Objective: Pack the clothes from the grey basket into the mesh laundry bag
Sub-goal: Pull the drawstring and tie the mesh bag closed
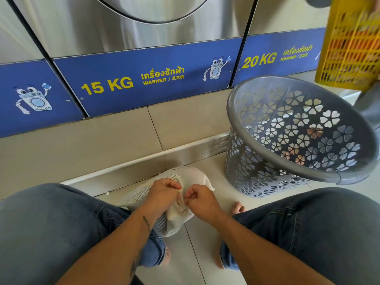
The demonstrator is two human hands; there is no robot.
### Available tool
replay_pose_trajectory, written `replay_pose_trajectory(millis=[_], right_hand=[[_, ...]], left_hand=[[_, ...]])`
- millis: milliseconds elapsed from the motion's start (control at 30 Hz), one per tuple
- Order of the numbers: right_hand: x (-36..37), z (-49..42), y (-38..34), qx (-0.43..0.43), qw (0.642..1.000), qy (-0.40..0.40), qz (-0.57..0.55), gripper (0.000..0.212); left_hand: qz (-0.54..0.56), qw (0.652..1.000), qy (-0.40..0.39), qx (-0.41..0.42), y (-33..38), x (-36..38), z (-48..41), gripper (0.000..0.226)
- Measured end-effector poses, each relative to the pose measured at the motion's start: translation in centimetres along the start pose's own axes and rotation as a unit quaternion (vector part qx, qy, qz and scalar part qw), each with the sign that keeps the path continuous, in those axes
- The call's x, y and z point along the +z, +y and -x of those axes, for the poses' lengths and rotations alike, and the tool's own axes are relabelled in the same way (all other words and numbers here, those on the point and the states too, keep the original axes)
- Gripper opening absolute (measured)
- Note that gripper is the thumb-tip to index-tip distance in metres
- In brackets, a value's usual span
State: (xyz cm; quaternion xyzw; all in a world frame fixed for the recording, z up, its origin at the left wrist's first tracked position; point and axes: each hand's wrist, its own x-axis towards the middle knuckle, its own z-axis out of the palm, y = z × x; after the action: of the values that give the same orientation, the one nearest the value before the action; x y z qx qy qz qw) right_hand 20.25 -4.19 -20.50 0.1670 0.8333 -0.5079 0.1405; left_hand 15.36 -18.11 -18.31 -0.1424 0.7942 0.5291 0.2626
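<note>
A white mesh laundry bag [185, 175] lies on the floor between my knees, bulging with cloth. My left hand [163, 194] grips the bag's gathered edge with curled fingers. My right hand [200, 199] pinches something small at the bag's opening, right beside the left hand. A strip of pale cloth [178, 208] shows in the gap between the two hands. The grey basket [287, 153] with flower-shaped holes stands tilted to the right of the bag; no clothes are visible inside it.
Steel washers with blue panels [144, 79] marked 15 KG and 20 KG stand on a tiled plinth ahead. A yellow slatted crate [349, 48] is held up at the top right. My jeans-clad knees [51, 223] flank the bag, bare feet on the floor.
</note>
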Motion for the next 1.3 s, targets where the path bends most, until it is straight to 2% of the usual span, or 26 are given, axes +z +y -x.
replay_pose_trajectory(millis=[200,333,433,500,567,633,700,800,967,1067,1133,1233,1300], right_hand=[[0.4,0.3,0.2,-0.001,0.999,-0.042,0.013,0.015],[1.1,0.4,0.4,-0.025,0.998,-0.012,0.056,0.007],[0.7,0.3,0.2,-0.029,0.999,0.004,0.044,0.006],[0.3,0.2,0.0,-0.012,1.0,0.015,0.013,0.01],[0.1,0.1,-0.1,0.011,0.999,0.024,-0.041,0.019],[-0.1,0.1,0.0,0.031,0.995,0.024,-0.094,0.021],[-0.3,0.0,0.1,0.054,0.987,0.022,-0.148,0.023],[-0.7,-0.3,0.1,0.091,0.974,0.012,-0.209,0.022],[-0.8,-0.6,-0.1,0.155,0.944,-0.041,-0.287,0.006],[-1.2,-0.8,-0.7,0.181,0.914,-0.085,-0.352,0.012],[-1.7,-1.0,-1.2,0.178,0.924,-0.091,-0.326,0.016],[-2.8,-1.0,-2.4,0.153,0.966,-0.093,-0.184,0.013],[-3.6,-1.0,-3.0,0.161,0.97,-0.107,-0.15,0.013]], left_hand=[[0.008,1.0,-0.001,0.004,-0.1,-0.2,-0.1,0.026],[0.015,1.0,-0.014,0.012,-0.1,-0.2,-0.1,0.016],[0.027,0.999,-0.024,0.027,0.1,-0.4,0.2,0.016],[0.023,0.999,-0.038,0.018,0.2,-0.4,0.4,0.017],[0.026,0.996,-0.085,-0.006,0.2,-0.5,0.4,0.021],[0.03,0.989,-0.14,-0.024,0.1,-0.4,0.6,0.034],[0.009,0.987,-0.162,-0.02,-0.1,-0.3,0.6,0.048],[-0.048,0.99,-0.134,0.004,-0.3,0.0,0.6,0.052],[-0.083,0.991,-0.108,0.007,-0.3,0.3,0.8,0.052],[-0.061,0.994,-0.084,0.021,-0.3,0.4,0.9,0.047],[-0.036,0.995,-0.089,0.029,-0.4,0.4,0.8,0.046],[-0.027,0.994,-0.09,0.048,-0.7,0.7,1.0,0.043],[-0.031,0.995,-0.077,0.06,-0.7,1.1,1.2,0.042]])
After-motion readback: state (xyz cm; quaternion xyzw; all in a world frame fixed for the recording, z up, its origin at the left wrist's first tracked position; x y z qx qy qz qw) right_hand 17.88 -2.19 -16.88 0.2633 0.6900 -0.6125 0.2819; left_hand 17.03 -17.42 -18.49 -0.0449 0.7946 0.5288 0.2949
